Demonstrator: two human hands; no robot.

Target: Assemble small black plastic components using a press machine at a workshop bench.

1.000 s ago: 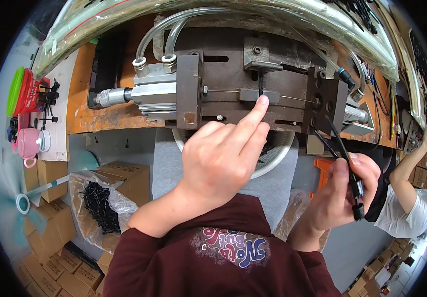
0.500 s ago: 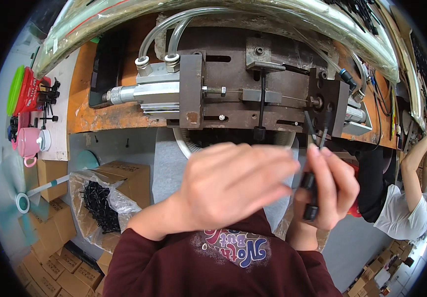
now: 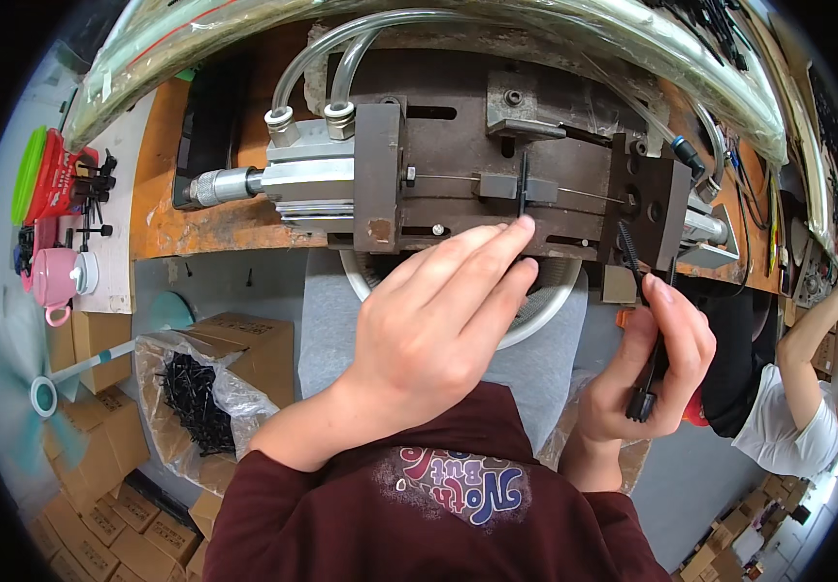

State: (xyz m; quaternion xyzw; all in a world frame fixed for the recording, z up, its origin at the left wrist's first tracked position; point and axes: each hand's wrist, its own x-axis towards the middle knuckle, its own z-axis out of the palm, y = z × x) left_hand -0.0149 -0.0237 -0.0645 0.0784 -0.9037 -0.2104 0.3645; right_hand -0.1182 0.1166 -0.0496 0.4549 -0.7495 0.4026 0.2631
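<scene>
Far left: one pink cup (image 3: 55,274), on a white surface. One open plastic bag (image 3: 249,412) of black parts. One silver cylinder (image 3: 312,179), hoses attached. Left hand (image 3: 438,325): fingers extended close together, a fingertip at the near end of a black rod (image 3: 523,182); thumb hidden, grip cannot be told. Rod lies across a grey block (image 3: 496,187). Right hand (image 3: 650,364): closed around black rods (image 3: 641,404), tips upward. Far right: one person (image 3: 786,427), white shirt.
</scene>
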